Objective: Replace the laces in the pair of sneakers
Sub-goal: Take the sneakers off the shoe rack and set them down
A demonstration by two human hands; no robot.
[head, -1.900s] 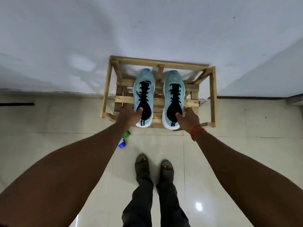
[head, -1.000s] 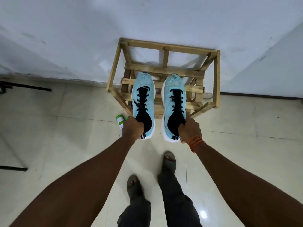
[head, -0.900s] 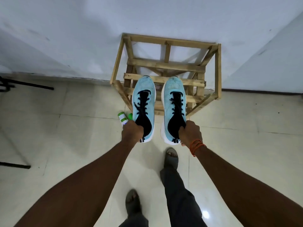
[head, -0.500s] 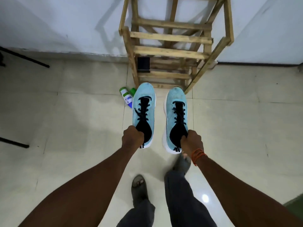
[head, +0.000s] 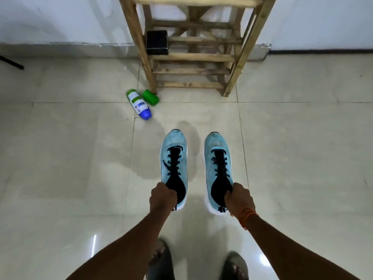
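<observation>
A floor (head: pixel 76 162) of large, glossy, cream tiles with thin dark joints fills most of the frame and mirrors a few bright spots of light near the bottom. Along the top runs a white wall (head: pixel 56 15) with a pale skirting strip where it meets the tiles. Against it, at top centre, stands a rough wooden rack (head: pixel 245 47) of slats and angled posts, and a small black box (head: pixel 157 42) sits on one of its lower slats at the left. On the tiles just beside the rack's left front post lie a white bottle (head: pixel 137 103) with green bands and a blue end and, touching or nearly touching it, a short green cap (head: pixel 150 97). A thin black rod (head: pixel 12 63) enters at the left edge. In the middle of the frame are the two light blue sneakers with black laces (head: pixel 221 164), side by side, toes toward the rack. The left hand (head: pixel 162 198) has its fingers (head: pixel 171 192) curled round the heel rim of the left sneaker (head: pixel 174 139); the right hand (head: pixel 240 200), with an orange thread (head: pixel 247 214) at the wrist, grips the heel rim of the right sneaker (head: pixel 215 141) the same way. Soft shadows spread on the tiles beside and ahead of the shoes; whether the soles touch the floor cannot be told. Two sandalled feet (head: pixel 161 259) show at the bottom edge.
</observation>
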